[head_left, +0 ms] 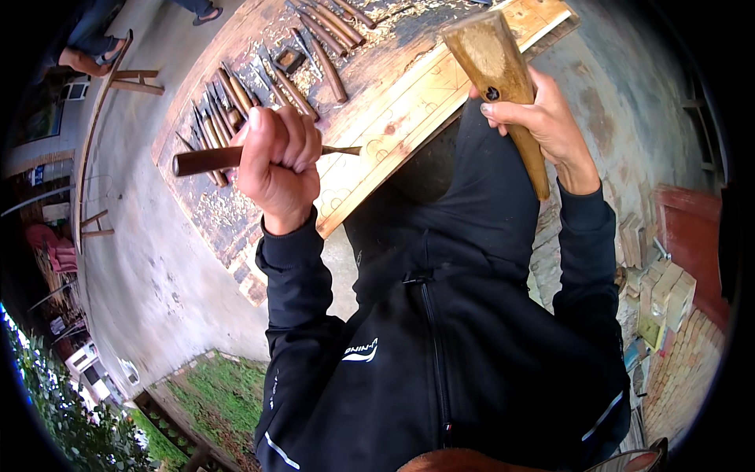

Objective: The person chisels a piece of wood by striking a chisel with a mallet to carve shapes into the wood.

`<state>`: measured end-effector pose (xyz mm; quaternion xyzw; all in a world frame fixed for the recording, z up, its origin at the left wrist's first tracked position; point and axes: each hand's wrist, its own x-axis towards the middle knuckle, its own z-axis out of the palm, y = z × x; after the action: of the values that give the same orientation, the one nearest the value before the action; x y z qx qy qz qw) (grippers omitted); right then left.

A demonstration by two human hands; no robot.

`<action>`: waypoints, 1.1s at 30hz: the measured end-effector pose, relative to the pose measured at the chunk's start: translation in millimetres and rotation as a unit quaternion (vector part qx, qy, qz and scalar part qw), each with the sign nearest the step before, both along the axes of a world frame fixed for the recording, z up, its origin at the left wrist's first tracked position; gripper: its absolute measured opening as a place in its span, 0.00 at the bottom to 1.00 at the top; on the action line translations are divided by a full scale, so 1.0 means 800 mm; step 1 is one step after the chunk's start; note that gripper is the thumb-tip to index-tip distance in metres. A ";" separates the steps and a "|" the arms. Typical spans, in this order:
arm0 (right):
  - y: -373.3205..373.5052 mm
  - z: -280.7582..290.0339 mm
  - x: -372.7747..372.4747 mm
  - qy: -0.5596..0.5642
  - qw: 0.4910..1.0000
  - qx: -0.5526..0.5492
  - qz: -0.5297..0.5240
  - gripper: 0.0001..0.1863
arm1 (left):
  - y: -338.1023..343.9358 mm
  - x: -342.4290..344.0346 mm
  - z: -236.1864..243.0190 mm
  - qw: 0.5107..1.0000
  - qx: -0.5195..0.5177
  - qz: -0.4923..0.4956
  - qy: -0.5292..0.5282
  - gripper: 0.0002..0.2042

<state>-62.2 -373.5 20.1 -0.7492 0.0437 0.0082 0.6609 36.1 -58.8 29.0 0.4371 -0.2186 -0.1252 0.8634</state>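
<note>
My left hand (279, 165) is closed around a carving chisel (206, 161). Its dark wooden handle sticks out to the left, and the metal blade points right, over a pale wooden board (417, 118) marked with drawn circles and lines. Whether the blade tip touches the board I cannot tell. In my right hand (550, 130) is a wooden mallet (489, 59), gripped by its handle. The thick, worn head is up near the board's far part, and the handle's end points down toward my lap.
Several chisels (322, 63) with wooden handles lie among shavings on the worn workbench (236, 212). A small dark box (289, 59) sits between them. At the far left stands a wooden bench (135, 82), with another person's foot (110, 57) beside it. Stacked wood blocks (668, 291) are at right.
</note>
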 end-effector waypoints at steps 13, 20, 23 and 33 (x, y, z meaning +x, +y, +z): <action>0.010 -0.013 -0.005 0.026 0.998 -0.049 -0.001 0.24 | -0.002 0.009 -0.024 0.998 -0.009 -0.010 0.062 0.24; 0.010 -0.018 -0.006 0.005 0.999 -0.039 -0.018 0.26 | -0.002 0.010 -0.027 0.998 0.004 -0.014 0.068 0.24; 0.012 -0.016 -0.005 0.018 0.999 -0.043 -0.011 0.25 | -0.002 0.011 -0.027 0.997 -0.004 -0.022 0.077 0.24; 0.011 -0.012 -0.006 0.028 0.997 -0.066 -0.007 0.24 | -0.027 0.013 -0.020 0.995 0.049 -0.050 0.073 0.21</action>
<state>-66.6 -364.6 10.4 -0.7904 0.0676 0.0216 0.6084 46.8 -80.7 13.1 0.4567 -0.1706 -0.2105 0.8474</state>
